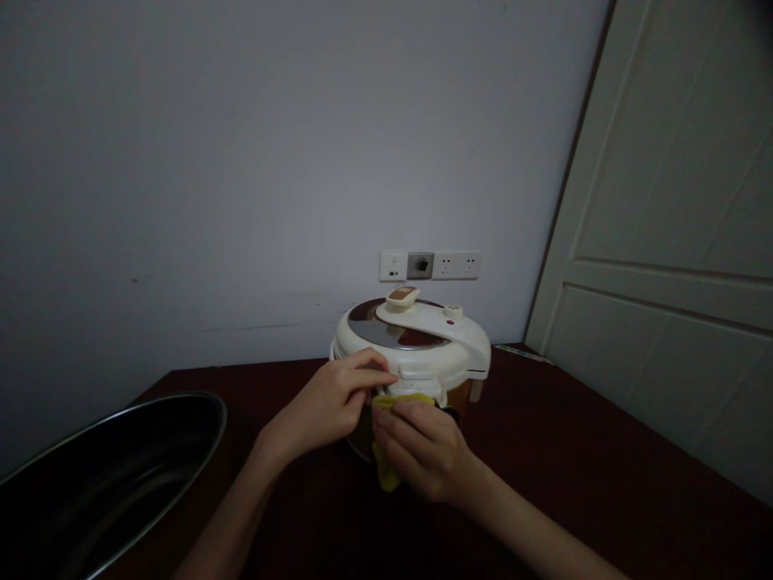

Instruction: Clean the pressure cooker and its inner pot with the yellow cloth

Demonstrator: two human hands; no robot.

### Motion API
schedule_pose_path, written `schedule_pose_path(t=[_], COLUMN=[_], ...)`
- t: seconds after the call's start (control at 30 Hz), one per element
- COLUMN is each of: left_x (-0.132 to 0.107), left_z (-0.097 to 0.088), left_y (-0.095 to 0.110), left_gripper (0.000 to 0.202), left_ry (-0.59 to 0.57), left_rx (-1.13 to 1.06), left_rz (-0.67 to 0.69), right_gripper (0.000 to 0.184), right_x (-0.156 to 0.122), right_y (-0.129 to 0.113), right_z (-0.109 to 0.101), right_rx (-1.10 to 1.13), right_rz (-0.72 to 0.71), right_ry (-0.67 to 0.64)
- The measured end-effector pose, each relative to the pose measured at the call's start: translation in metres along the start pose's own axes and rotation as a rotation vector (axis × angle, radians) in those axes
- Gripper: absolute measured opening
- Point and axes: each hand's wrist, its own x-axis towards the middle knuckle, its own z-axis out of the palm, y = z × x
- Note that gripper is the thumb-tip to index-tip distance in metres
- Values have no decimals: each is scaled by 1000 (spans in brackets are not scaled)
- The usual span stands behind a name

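Observation:
A white electric pressure cooker (416,342) with a dark, shiny lid panel stands upright on the dark red table. My right hand (426,447) presses a folded yellow cloth (388,475) against the cooker's front, just below the white rim; the fingers are closed on the cloth. My left hand (335,399) rests at the cooker's front left, its fingers stretched toward the rim and apparently touching it beside the front ledge. Nothing shows in that hand. Both hands cover much of the cooker's lower front, which is also dim.
At the lower left is a large dark pot (169,475) with a metallic rim. The table (580,451) meets a wall behind, with sockets (456,266) above the cooker. A pale panelled door (670,242) stands to the right. A thin printed strip (522,353) lies near the back.

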Motion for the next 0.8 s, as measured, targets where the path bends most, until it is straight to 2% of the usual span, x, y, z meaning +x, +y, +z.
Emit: schedule_pose_path(t=[0.23, 0.43, 0.53, 0.8], left_x=[1, 2, 2, 2], left_z=[2, 3, 3, 4], left_y=[-4, -3, -2, -2], left_gripper=[54, 53, 52, 52], left_ry=[23, 47, 46, 39], left_rx=[-23, -2, -2, -16], left_rz=[5, 26, 24, -4], right_gripper=[21, 26, 27, 24], right_x=[-25, 2, 7, -50], right_y=[13, -3, -4, 25], right_z=[-33, -11, -11, -62], right_rx=[-4, -24, -28, 0], right_rz=[93, 101, 110, 150], right_ry=[-18, -3, -50, -117])
